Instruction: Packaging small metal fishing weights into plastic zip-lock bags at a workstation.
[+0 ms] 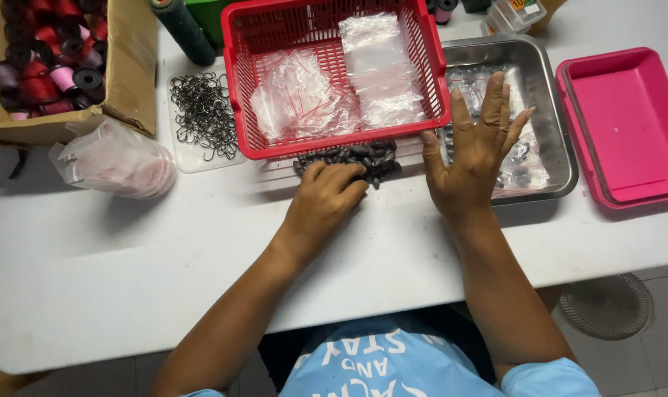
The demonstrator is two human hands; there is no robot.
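Head view looks down on a white table (128, 250) where both hands work just below a red basket (234, 88). The left hand (326, 198) is curled knuckles-up, its fingers bent down into a pile of small dark beads (374, 156) lying on the table against the basket's front edge; whether it pinches any bead cannot be told, since the fingertips are hidden. The right hand (473, 147) is spread wide and flat, fingers stretched apart, holding nothing, hovering over the left part of a steel tray (558, 140) that holds clear bags with dark bits inside. The basket contains small clear bags (381, 66) with red strips. Left of it sits a shallow clear dish of metal hooks (204, 114), and further left a stack of what look like clear lids (117, 158) beside a cardboard box (128, 66) of thread spools. A pink tray (628, 125) stands to the right of the steel one
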